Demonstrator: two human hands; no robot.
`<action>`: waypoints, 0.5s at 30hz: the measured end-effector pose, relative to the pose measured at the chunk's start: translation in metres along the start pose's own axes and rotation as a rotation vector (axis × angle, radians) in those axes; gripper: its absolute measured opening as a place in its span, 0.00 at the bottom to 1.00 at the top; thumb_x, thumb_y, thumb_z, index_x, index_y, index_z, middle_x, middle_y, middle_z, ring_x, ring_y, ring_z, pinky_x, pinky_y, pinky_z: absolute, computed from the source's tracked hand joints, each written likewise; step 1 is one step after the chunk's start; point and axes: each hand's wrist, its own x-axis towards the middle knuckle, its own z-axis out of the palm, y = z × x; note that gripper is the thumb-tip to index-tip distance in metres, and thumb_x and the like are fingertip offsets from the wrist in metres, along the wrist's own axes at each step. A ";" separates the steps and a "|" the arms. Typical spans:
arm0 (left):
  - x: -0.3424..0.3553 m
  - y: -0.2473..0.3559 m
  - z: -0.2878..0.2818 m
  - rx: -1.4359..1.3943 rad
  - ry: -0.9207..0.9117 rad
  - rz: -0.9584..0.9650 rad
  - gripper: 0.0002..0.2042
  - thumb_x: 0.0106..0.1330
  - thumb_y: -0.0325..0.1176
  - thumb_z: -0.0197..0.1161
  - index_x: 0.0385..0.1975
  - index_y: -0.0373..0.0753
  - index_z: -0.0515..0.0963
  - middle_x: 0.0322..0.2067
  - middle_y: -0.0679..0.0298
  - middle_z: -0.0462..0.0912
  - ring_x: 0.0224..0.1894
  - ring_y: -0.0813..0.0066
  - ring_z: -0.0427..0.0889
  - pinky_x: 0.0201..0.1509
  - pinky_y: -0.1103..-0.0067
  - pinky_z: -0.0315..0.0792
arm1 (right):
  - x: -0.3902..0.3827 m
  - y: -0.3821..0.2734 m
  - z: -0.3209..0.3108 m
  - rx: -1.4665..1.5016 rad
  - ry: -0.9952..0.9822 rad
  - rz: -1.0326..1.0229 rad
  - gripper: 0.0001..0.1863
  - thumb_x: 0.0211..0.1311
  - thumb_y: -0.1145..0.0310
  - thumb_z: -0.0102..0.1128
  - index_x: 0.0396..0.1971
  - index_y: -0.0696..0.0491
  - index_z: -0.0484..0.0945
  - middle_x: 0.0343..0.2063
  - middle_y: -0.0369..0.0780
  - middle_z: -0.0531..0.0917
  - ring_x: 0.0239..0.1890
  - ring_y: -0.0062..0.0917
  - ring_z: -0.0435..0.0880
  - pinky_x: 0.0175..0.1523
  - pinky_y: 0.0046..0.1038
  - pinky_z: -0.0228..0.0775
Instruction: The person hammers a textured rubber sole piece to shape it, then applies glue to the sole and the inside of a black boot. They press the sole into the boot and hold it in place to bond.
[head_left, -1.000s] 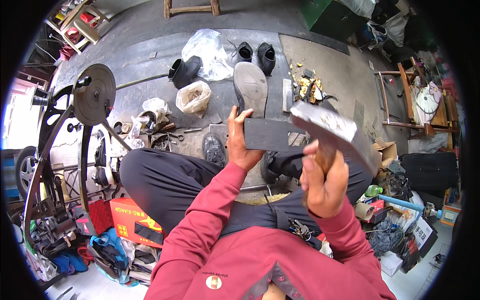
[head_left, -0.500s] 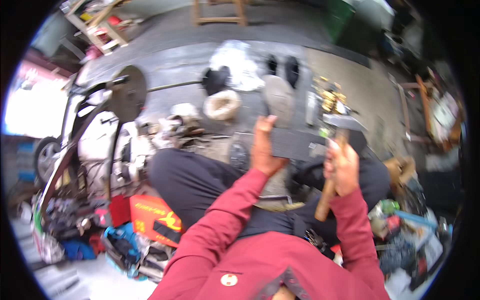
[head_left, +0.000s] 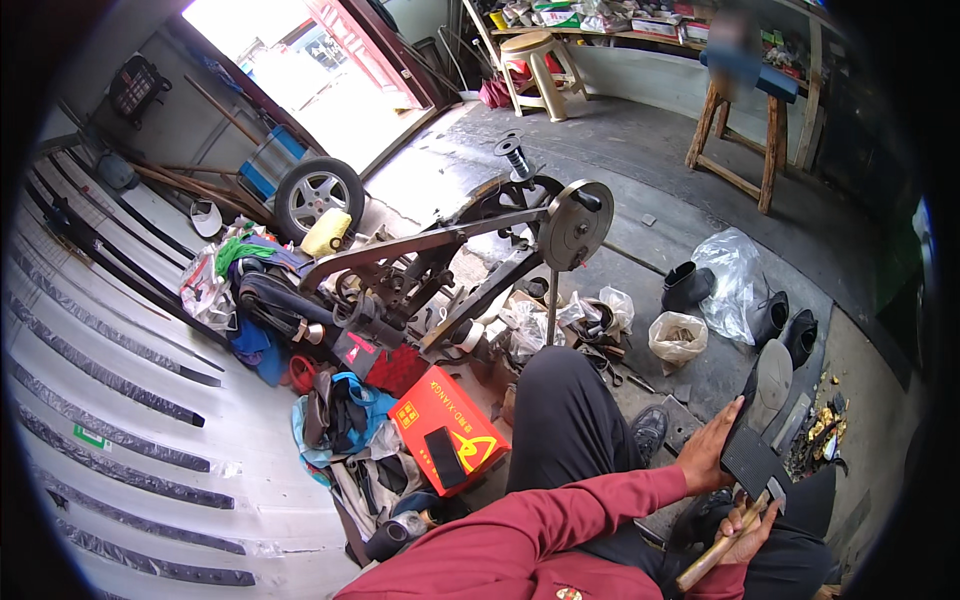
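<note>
My left hand [head_left: 708,450] grips the edge of a black ribbed piece [head_left: 752,460], which looks like rubber, over my lap. Close beside it, my right hand [head_left: 748,532] is closed round a hammer [head_left: 708,564] with a pale wooden handle. The hammer's metal head lies against the near end of the ribbed piece. Just beyond the piece, a grey shoe sole [head_left: 771,384] faces up; what supports it is hidden. Part of my left palm and thumb is hidden behind the piece.
A cast-metal sewing machine with a round wheel [head_left: 576,226] stands ahead-left. Black shoes [head_left: 770,318], a clear plastic bag [head_left: 733,275] and a bag of scraps [head_left: 677,338] lie ahead. An orange-red box [head_left: 436,405] bearing a phone [head_left: 445,457] sits left. Wooden stools [head_left: 738,172] stand farther off.
The view has swung left, so the machine, doorway and box show more fully. Both hands still hold the ribbed piece and the hammer, whose head now touches the piece.
</note>
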 end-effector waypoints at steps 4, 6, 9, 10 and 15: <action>-0.001 0.001 0.000 -0.009 -0.005 -0.023 0.66 0.44 0.30 0.84 0.83 0.39 0.42 0.79 0.46 0.56 0.79 0.46 0.60 0.79 0.62 0.62 | 0.008 0.014 0.018 -0.091 0.020 -0.033 0.21 0.80 0.46 0.56 0.54 0.49 0.77 0.39 0.40 0.86 0.18 0.16 0.76 0.16 0.19 0.73; -0.002 0.003 0.000 -0.016 -0.008 -0.044 0.66 0.44 0.30 0.84 0.83 0.39 0.42 0.78 0.46 0.57 0.79 0.45 0.60 0.79 0.62 0.62 | 0.010 0.016 0.025 -0.090 0.056 -0.064 0.18 0.79 0.50 0.59 0.53 0.49 0.78 0.39 0.38 0.85 0.18 0.15 0.75 0.16 0.19 0.72; -0.001 0.004 0.000 -0.007 0.012 -0.027 0.66 0.44 0.31 0.84 0.83 0.39 0.41 0.78 0.45 0.57 0.79 0.44 0.61 0.78 0.62 0.63 | 0.010 0.016 0.036 -0.066 0.081 -0.168 0.15 0.77 0.54 0.64 0.51 0.49 0.78 0.37 0.35 0.84 0.21 0.15 0.76 0.17 0.17 0.69; -0.001 0.003 0.000 0.011 0.020 -0.012 0.67 0.44 0.31 0.84 0.83 0.39 0.40 0.78 0.45 0.58 0.78 0.44 0.62 0.77 0.61 0.63 | 0.009 0.017 0.040 -0.148 0.119 -0.186 0.15 0.76 0.55 0.64 0.51 0.49 0.78 0.37 0.34 0.84 0.22 0.14 0.76 0.17 0.17 0.68; -0.002 -0.001 -0.002 0.036 -0.018 0.015 0.68 0.45 0.32 0.83 0.83 0.42 0.38 0.79 0.44 0.56 0.79 0.44 0.60 0.76 0.58 0.63 | 0.007 0.019 0.071 -0.491 0.188 -0.225 0.14 0.73 0.58 0.67 0.44 0.54 0.79 0.33 0.34 0.83 0.26 0.13 0.78 0.19 0.15 0.64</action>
